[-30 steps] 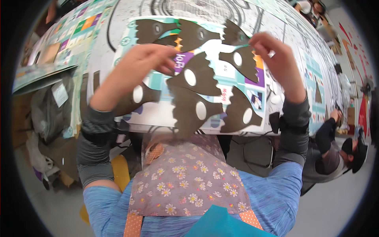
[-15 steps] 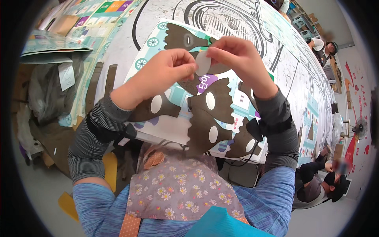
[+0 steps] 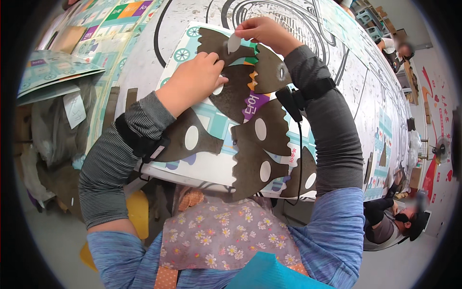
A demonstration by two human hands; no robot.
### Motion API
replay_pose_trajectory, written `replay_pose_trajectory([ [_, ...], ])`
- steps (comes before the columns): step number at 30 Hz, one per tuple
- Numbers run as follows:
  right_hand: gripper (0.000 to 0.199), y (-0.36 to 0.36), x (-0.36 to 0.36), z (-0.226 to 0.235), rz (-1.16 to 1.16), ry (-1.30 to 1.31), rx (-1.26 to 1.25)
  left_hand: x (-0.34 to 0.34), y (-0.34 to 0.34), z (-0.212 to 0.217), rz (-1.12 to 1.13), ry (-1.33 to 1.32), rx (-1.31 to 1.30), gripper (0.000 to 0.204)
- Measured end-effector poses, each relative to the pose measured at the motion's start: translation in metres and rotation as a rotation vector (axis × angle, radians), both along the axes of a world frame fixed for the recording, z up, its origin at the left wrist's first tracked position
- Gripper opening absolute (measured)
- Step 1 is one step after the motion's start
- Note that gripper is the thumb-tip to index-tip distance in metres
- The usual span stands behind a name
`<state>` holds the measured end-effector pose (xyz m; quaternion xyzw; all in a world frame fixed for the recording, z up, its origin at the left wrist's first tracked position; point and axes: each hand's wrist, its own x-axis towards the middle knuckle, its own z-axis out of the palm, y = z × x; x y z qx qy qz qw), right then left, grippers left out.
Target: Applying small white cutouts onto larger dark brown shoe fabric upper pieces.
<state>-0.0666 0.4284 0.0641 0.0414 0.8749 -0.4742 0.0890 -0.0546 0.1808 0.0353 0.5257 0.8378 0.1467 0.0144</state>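
Note:
Thumb and fingertips of my right hand (image 3: 262, 34) pinch a thin white oval patch (image 3: 234, 42). It is tilted over a dark, fan-shaped piece (image 3: 211, 44) with a scalloped edge at the far side. My left hand (image 3: 195, 77) rests above the middle dark piece (image 3: 233, 86), thumb apart from its loosely bent fingers, with nothing seen between them. That piece's white oval partly shows beside the thumb. More dark pieces lie nearer me, such as one (image 3: 250, 166) bearing a white oval. The far right piece (image 3: 269, 72) has a small slit-like mark.
Printed card sheets (image 3: 180, 67) lie under the dark pieces on a white table with black line drawings. At left are stacked printed boards (image 3: 53, 72) and a grey plastic bag (image 3: 57, 115). A black cable (image 3: 301, 154) hangs from my right wrist strap. Co-workers sit at the right.
My right hand has carried the white oval up and leftward to the farthest dark piece. My left hand has let go of the oval and shifted slightly left.

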Motion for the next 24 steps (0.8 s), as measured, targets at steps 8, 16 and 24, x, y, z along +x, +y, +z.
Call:
replay_pose_trajectory([
  [8,0.019,0.003,-0.011,-0.025,0.054,-0.118,-0.121,0.004,0.0,0.006,-0.007,-0.005,-0.02,0.046],
  [16,0.02,0.002,-0.01,-0.025,0.089,-0.174,-0.09,0.001,0.002,0.004,-0.029,0.022,0.014,0.045],
  [24,0.021,0.0,-0.009,-0.029,0.086,-0.136,-0.042,-0.005,0.008,-0.009,-0.052,0.275,0.108,0.046],
])
